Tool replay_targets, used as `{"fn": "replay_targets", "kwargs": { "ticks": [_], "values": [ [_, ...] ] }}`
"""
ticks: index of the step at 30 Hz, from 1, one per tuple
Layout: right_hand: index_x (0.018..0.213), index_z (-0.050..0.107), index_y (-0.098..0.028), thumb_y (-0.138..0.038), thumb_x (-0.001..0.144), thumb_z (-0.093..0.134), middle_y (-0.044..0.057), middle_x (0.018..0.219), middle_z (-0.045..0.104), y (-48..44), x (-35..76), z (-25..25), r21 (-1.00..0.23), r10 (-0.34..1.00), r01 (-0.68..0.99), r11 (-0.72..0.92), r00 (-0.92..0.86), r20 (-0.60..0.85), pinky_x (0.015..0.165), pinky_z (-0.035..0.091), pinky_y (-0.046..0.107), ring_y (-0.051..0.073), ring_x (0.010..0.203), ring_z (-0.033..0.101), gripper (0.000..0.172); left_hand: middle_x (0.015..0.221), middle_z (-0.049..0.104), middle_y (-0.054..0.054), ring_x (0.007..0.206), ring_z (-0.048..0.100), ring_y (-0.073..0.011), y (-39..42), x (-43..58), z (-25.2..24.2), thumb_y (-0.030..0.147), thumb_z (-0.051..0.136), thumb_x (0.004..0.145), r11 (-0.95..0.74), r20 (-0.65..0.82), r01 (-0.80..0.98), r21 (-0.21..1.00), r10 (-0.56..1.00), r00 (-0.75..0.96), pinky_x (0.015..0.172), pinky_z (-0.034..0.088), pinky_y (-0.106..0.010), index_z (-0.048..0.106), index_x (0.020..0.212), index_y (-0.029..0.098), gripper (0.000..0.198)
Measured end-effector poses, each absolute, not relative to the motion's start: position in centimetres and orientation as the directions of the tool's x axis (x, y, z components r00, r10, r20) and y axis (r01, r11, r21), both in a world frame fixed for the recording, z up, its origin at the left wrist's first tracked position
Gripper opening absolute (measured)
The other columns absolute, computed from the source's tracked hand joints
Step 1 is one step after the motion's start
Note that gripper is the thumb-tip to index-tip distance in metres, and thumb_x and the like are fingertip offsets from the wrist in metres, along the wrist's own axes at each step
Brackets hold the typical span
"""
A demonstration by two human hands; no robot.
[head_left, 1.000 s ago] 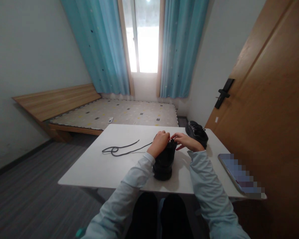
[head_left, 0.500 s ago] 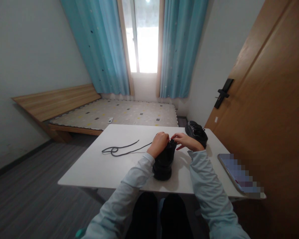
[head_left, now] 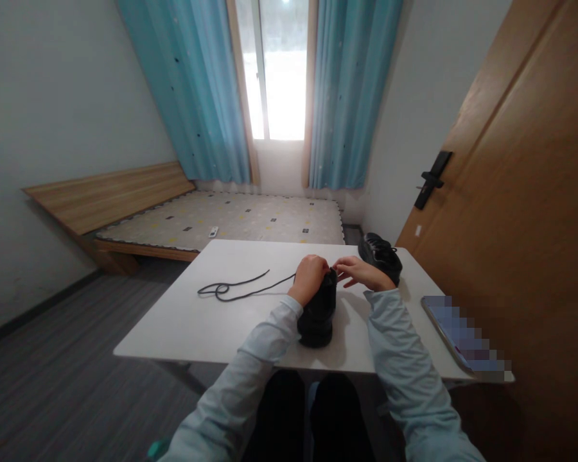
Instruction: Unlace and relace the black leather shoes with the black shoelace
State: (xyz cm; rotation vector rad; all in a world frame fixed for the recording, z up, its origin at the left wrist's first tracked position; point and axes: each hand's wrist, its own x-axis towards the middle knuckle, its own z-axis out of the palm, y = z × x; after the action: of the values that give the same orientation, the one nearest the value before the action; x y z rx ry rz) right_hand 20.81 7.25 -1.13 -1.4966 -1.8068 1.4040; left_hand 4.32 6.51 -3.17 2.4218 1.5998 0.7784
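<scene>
A black shoe [head_left: 316, 317] stands on the white table [head_left: 197, 321], heel toward me. My left hand [head_left: 309, 277] is closed over the far end of the shoe. My right hand [head_left: 357, 272] sits just to its right, fingers pinched at the shoe's front where a black shoelace [head_left: 236, 290] comes out. The lace trails left across the table and ends in a loose loop. A second black shoe [head_left: 380, 256] rests behind my right hand near the table's far right corner.
A phone [head_left: 465, 338] lies at the table's right edge beside a wooden door [head_left: 520, 192]. Beyond the table are a low bed with a patterned mattress [head_left: 231, 219], a window and blue curtains [head_left: 347, 96].
Both hands stay on the front of the shoe with only small finger movements. The shoe has turned slightly more upright; the lace on the table lies as before.
</scene>
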Motion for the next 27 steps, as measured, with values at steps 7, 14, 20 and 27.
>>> {"fn": "replay_targets", "kwargs": {
  "ticks": [7,14,20,27],
  "values": [
    [0.077,0.059,-0.013,-0.008,0.072,0.065,0.004,0.065,0.068,8.6,20.9,-3.0,-0.809,0.938,0.579,0.099,-0.326,-0.119,0.052,0.047,0.018,0.013,0.061,0.065,0.008,0.084,0.070,-0.008,0.085,0.064,-0.0225,6.4,4.6,-3.4,0.022,0.064,0.081,-0.416,0.365,0.832,0.366,0.887,0.283,0.077,0.047,-0.031,0.071,0.085,0.020,0.009],
    [0.066,0.064,-0.012,-0.007,0.068,0.064,0.001,0.059,0.064,9.1,20.9,-3.4,-0.696,0.931,0.654,0.295,-0.362,0.055,0.048,0.042,0.016,0.009,0.055,0.059,0.006,0.085,0.070,-0.007,0.085,0.064,-0.0222,6.2,4.7,-3.3,0.021,0.060,0.084,-0.421,0.369,0.825,0.377,0.885,0.283,0.075,0.047,-0.030,0.068,0.094,0.020,0.013],
    [0.068,0.066,-0.012,-0.013,0.072,0.067,0.002,0.058,0.064,9.6,21.6,-3.8,-0.707,0.933,0.656,0.264,-0.358,0.016,0.047,0.043,0.016,0.010,0.053,0.059,0.004,0.091,0.068,-0.006,0.091,0.063,-0.0191,6.5,4.0,-2.6,0.016,0.063,0.080,-0.467,0.420,0.710,0.528,0.870,0.259,0.086,0.047,-0.030,0.063,0.102,0.017,0.022],
    [0.064,0.064,-0.011,-0.012,0.070,0.072,0.003,0.058,0.064,8.9,22.1,-2.4,-0.761,0.948,0.634,0.136,-0.307,-0.087,0.045,0.045,0.017,0.009,0.051,0.057,0.010,0.120,0.057,-0.022,0.116,0.054,-0.0287,7.0,1.2,-2.6,0.046,0.052,0.088,-0.204,0.356,0.770,0.604,0.934,-0.031,0.095,0.042,-0.039,0.050,0.121,0.009,0.050]
  ]
}}
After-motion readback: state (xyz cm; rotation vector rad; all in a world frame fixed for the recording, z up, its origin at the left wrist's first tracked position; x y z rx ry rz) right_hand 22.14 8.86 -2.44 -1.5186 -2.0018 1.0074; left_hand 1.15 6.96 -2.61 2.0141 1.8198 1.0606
